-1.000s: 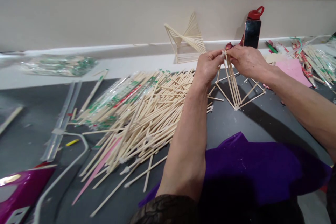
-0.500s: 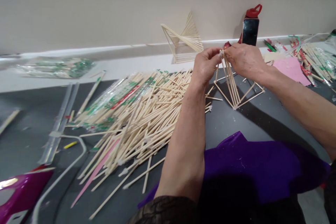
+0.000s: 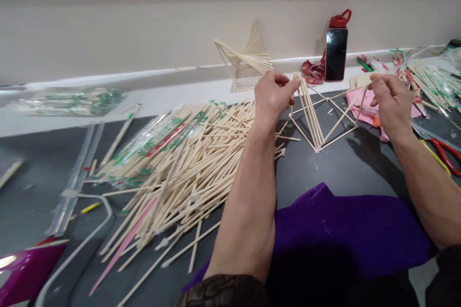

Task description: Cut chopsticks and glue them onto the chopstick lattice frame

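Left hand (image 3: pixel 272 100) is pinching the frame (image 3: pixel 312 117), which is standing on the surface (image 3: pixel 298 175); right hand (image 3: pixel 393 103) is hovering beside it, nearly closed, hold unclear; one stick row (image 3: pixel 308 105) is standing joined, the right side apparently awaiting more

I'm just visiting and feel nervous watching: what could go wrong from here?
The left hand pinches the stick frame near its top; a slip might strain the whitish joint there. The left forearm reaches past the loose sticks, so a nudge could scatter them. The upright phone might topple if bumped.
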### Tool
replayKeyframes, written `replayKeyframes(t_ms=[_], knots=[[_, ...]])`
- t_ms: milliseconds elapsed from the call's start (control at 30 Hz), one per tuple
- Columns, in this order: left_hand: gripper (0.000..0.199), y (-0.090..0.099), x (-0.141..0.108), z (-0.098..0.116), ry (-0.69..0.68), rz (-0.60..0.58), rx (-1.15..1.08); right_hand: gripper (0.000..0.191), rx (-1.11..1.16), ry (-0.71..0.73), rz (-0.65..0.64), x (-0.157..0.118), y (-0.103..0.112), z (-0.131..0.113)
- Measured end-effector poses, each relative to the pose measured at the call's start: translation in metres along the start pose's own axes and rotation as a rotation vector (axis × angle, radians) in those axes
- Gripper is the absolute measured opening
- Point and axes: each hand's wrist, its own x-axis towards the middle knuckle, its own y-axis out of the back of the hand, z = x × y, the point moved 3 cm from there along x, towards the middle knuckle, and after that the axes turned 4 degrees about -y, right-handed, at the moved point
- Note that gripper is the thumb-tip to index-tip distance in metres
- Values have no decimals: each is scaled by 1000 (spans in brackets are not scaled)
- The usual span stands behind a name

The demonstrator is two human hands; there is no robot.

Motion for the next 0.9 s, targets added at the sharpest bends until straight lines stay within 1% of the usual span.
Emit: replayKeyframes(t_ms=[100,167,267,367,500,667,800,900], knots=[[17,-3,-3,1,44,-81,-36,30,13,-108,-157,-7,-5,7],[15,-5,-4,2,72,-120,-69,27,-3,-124,-238,-10,-8,8],[8,-8,-4,1,82,-128,-149,21,-15,-103,-250,-11,-7,6],[5,-11,-4,0,88,-115,-201,23,-15,-121,-259,-13,-7,3],[9,-13,-2,-3,79,-101,-205,23,4,-110,-296,-17,-9,-4],[15,-12,-1,-6,74,-110,-205,27,-68,-39,-416,-19,-6,-15],[15,-10,-3,-6,131,-128,-219,27,-103,-45,-490,-19,3,-22],[12,-12,-5,-7,210,-179,-280,26,-116,-74,-534,-21,7,-25]])
